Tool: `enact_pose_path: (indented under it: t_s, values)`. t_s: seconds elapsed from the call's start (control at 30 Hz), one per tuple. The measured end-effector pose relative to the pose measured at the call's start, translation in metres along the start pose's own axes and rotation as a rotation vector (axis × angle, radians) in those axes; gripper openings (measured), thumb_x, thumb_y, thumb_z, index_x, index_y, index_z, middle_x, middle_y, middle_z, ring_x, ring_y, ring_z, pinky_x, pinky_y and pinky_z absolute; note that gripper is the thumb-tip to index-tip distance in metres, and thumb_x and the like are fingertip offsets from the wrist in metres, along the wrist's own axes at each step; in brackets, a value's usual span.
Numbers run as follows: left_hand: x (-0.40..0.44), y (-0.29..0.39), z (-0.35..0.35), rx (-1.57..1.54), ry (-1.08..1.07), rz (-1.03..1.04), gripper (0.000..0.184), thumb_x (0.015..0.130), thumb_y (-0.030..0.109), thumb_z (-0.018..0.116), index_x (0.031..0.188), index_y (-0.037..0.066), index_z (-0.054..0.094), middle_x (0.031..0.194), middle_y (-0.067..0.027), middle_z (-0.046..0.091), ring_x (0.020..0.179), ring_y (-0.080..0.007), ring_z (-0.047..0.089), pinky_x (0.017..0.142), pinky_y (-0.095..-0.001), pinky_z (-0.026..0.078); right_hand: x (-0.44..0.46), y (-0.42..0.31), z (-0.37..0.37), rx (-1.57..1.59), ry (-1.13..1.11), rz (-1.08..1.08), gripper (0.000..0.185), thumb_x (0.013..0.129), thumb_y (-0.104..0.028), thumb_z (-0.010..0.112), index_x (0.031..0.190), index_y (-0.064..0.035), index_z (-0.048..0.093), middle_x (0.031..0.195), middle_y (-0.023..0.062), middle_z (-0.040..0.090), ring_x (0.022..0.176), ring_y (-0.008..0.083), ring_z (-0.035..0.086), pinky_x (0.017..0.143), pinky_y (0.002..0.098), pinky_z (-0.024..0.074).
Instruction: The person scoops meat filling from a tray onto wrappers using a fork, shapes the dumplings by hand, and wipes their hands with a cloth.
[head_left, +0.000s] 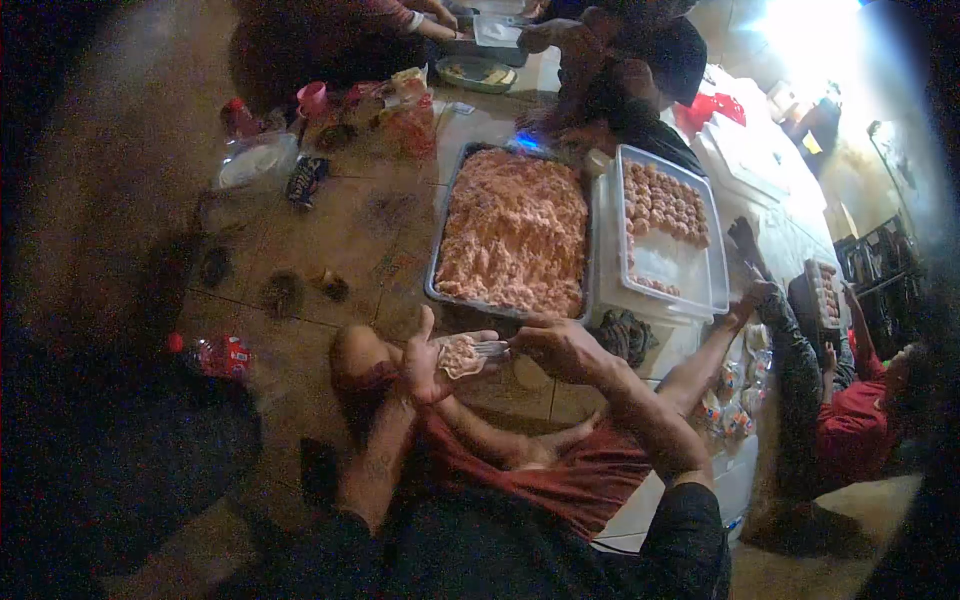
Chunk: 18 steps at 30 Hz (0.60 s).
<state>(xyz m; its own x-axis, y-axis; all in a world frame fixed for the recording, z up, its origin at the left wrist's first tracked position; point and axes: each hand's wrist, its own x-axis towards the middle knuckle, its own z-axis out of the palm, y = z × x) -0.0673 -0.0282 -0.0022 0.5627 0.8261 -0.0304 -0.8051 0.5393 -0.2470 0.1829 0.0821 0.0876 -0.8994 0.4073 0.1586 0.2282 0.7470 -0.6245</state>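
My left hand [421, 372] is turned palm up, thumb raised and fingers stretched out, bearing a dumpling wrapper [463, 372] with pinkish minced filling spread on it. A metal fork [491, 349] reaches into that filling from the right. Its handle is closed in my right hand [548, 345]. Just beyond both hands lies a large metal tray [432, 284] heaped with pink minced filling [520, 235]. To its right, a clear plastic box [722, 285] contains rows of filled dumplings [665, 205], with a bare patch in the middle.
A dark crumpled cloth [626, 337] lies by the box. Packets [733, 400] sit at right, a red-labelled bottle [222, 357] at left. A black packet [307, 182] and a bag of white stuff [256, 162] are further off. Other people sit opposite and at right, near another dumpling box [826, 292].
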Motion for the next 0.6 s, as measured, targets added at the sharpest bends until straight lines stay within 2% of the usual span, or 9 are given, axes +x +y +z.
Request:
enact_pose_path:
  t_s: [0.07, 0.1, 0.17, 0.33, 0.37, 0.4, 0.47, 0.53, 0.6]
  values:
    - [0.001, -0.006, -0.001, 0.297, 0.156, 0.157, 0.11, 0.091, 0.079, 0.037, 0.141, -0.02, 0.038, 0.142, -0.0371, 0.046, 0.132, -0.0482, 0.049, 0.109, -0.0577, 0.044, -0.003, -0.018, -0.021, -0.208, -0.039, 0.091, 0.014, 0.09, -0.008, 0.065, 0.104, -0.0095, 0.067, 0.093, 0.0137, 0.061, 0.085, 0.0359, 0.063, 0.071, 0.043, 0.0527]
    - [0.002, -0.009, -0.002, 0.293, 0.165, 0.157, 0.11, 0.091, 0.079, 0.037, 0.141, -0.02, 0.038, 0.142, -0.0371, 0.046, 0.132, -0.0482, 0.049, 0.109, -0.0577, 0.044, -0.009, -0.009, -0.011, -0.2, -0.041, 0.094, 0.014, 0.09, -0.008, 0.065, 0.104, -0.0095, 0.067, 0.093, 0.0137, 0.061, 0.085, 0.0359, 0.063, 0.071, 0.043, 0.0527]
    - [0.006, -0.014, -0.002, 0.338, 0.197, 0.178, 0.11, 0.092, 0.08, 0.036, 0.139, -0.019, 0.041, 0.14, -0.0364, 0.049, 0.132, -0.0478, 0.05, 0.11, -0.0574, 0.044, -0.019, 0.014, 0.015, -0.087, 0.03, 0.067, 0.039, 0.087, -0.018, 0.062, 0.125, -0.0142, 0.063, 0.122, 0.0136, 0.064, 0.101, 0.0362, 0.066, 0.082, 0.0442, 0.0555]
    - [0.006, -0.014, -0.006, 0.288, 0.221, 0.376, 0.102, 0.094, 0.077, 0.036, 0.136, -0.016, 0.046, 0.138, -0.0377, 0.05, 0.13, -0.0479, 0.052, 0.109, -0.0594, 0.043, -0.012, -0.007, 0.005, -0.06, -0.081, 0.156, 0.039, 0.085, -0.016, 0.064, 0.124, -0.015, 0.062, 0.109, 0.0151, 0.063, 0.098, 0.0401, 0.065, 0.081, 0.048, 0.0543]
    - [0.002, -0.012, -0.016, 0.265, 0.263, 0.469, 0.1, 0.094, 0.075, 0.038, 0.134, -0.016, 0.047, 0.14, -0.0397, 0.047, 0.13, -0.0486, 0.051, 0.11, -0.0614, 0.041, -0.009, -0.01, 0.007, -0.108, 0.06, 0.127, 0.026, 0.089, -0.014, 0.064, 0.115, -0.013, 0.064, 0.103, 0.0139, 0.062, 0.093, 0.0392, 0.064, 0.077, 0.0465, 0.0538]
    - [-0.001, -0.009, -0.027, 0.263, 0.268, 0.466, 0.1, 0.094, 0.075, 0.038, 0.134, -0.016, 0.047, 0.14, -0.0397, 0.047, 0.13, -0.0486, 0.051, 0.11, -0.0614, 0.041, -0.007, -0.013, 0.009, -0.158, 0.197, 0.1, 0.014, 0.092, -0.011, 0.064, 0.106, -0.011, 0.066, 0.096, 0.0126, 0.061, 0.089, 0.0382, 0.064, 0.072, 0.045, 0.0533]
    - [-0.004, -0.003, -0.044, 0.395, 0.379, 0.376, 0.09, 0.097, 0.073, 0.033, 0.125, -0.009, 0.053, 0.127, -0.0363, 0.059, 0.112, -0.0456, 0.064, 0.097, -0.0559, 0.053, 0.012, -0.02, 0.002, -0.156, 0.225, 0.176, 0.016, 0.091, -0.013, 0.066, 0.107, -0.0118, 0.065, 0.097, 0.0124, 0.061, 0.088, 0.0384, 0.064, 0.073, 0.045, 0.0538]
    - [-0.004, -0.009, -0.038, 0.382, 0.458, 0.35, 0.086, 0.098, 0.073, 0.033, 0.119, -0.008, 0.054, 0.123, -0.0362, 0.06, 0.103, -0.0447, 0.067, 0.091, -0.0548, 0.056, 0.037, -0.02, 0.001, -0.152, 0.256, 0.247, 0.02, 0.09, -0.016, 0.068, 0.109, -0.0127, 0.064, 0.097, 0.0121, 0.061, 0.087, 0.0385, 0.064, 0.073, 0.0451, 0.0543]
    - [-0.007, -0.011, -0.057, 0.316, 0.221, 0.21, 0.086, 0.097, 0.074, 0.035, 0.12, -0.006, 0.053, 0.125, -0.0359, 0.06, 0.098, -0.045, 0.068, 0.089, -0.054, 0.056, 0.063, -0.004, 0.01, -0.203, 0.229, 0.288, 0.026, 0.087, -0.019, 0.071, 0.11, -0.0131, 0.062, 0.099, 0.0123, 0.061, 0.087, 0.0385, 0.064, 0.076, 0.0465, 0.0547]
